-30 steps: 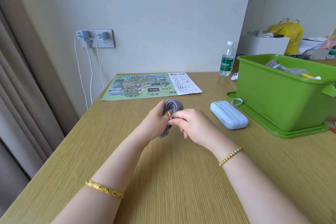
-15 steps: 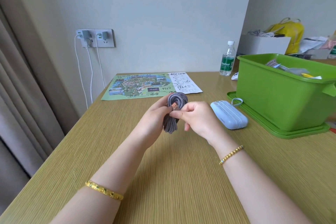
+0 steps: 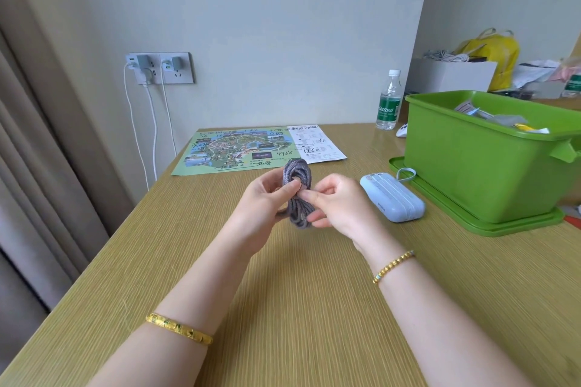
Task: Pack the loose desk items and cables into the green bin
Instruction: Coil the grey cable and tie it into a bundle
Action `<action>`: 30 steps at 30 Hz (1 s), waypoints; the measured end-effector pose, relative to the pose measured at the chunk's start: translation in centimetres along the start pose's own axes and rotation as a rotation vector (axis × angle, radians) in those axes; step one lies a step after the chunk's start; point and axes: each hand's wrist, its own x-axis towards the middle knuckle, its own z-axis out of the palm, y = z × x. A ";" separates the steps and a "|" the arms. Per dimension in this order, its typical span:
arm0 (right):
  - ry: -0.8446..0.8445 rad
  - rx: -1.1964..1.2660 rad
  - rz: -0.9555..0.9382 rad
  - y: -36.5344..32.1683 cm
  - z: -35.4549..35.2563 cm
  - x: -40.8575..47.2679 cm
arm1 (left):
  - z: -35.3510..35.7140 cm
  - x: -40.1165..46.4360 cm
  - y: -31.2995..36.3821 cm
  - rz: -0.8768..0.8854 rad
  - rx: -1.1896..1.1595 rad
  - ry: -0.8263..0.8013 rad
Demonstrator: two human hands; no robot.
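A coiled grey braided cable [image 3: 296, 176] is held upright above the middle of the wooden desk [image 3: 283, 292]. My left hand [image 3: 264, 201] grips the coil from the left, thumb across its middle. My right hand [image 3: 338, 203] pinches the coil's middle from the right with thumb and forefinger. The green bin [image 3: 481, 166] stands on its green lid [image 3: 490, 225] at the right, with papers and small items inside. A pale blue power bank [image 3: 393, 198] lies on the desk between my right hand and the bin.
A printed map sheet [image 3: 251, 149] lies flat at the back of the desk. A water bottle [image 3: 389, 102] and a white mouse [image 3: 401, 130] stand behind the bin. Chargers with white cables hang from the wall socket [image 3: 160, 67] at the left. A curtain hangs left.
Both hands have lifted the coiled cable a little and moved it away from me and to the right. The coil now stands more upright, its top loop clear above my fingers.
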 end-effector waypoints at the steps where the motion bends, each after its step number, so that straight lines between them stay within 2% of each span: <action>1: 0.047 0.021 -0.021 0.0 -0.1 0.1 | -0.2 0.0 0.0 -0.003 -0.008 0.004; 3: 0.094 -0.001 -0.107 -0.1 -0.6 0.3 | -0.4 0.0 0.1 0.001 -0.019 -0.016; 4: 0.066 -0.044 -0.155 -0.1 -0.8 0.3 | -0.3 -0.1 0.2 0.004 -0.020 -0.034; 7: -0.157 -0.039 -0.239 -0.3 -0.8 0.2 | -0.1 -0.2 0.2 -0.003 -0.044 -0.041; 9: -0.220 -0.042 -0.243 -0.3 -0.6 0.0 | -0.1 -0.2 0.3 -0.008 -0.080 -0.026; 14: -0.201 -0.063 -0.250 0.1 0.0 0.0 | -0.3 -0.4 0.8 0.000 -0.050 -0.022; 20: -0.081 -0.090 -0.222 0.7 1.5 0.2 | 0.4 -0.3 0.6 -0.007 0.029 0.115; 24: -0.053 -0.111 -0.183 0.9 2.1 0.4 | 0.6 0.0 0.2 -0.004 0.061 0.148; 26: -0.037 -0.148 -0.177 1.0 2.1 0.4 | 0.4 -0.1 0.3 -0.020 0.083 0.121; 30: -0.007 -0.117 -0.131 1.0 1.5 0.6 | -0.6 -0.3 0.6 -0.066 -0.013 -0.067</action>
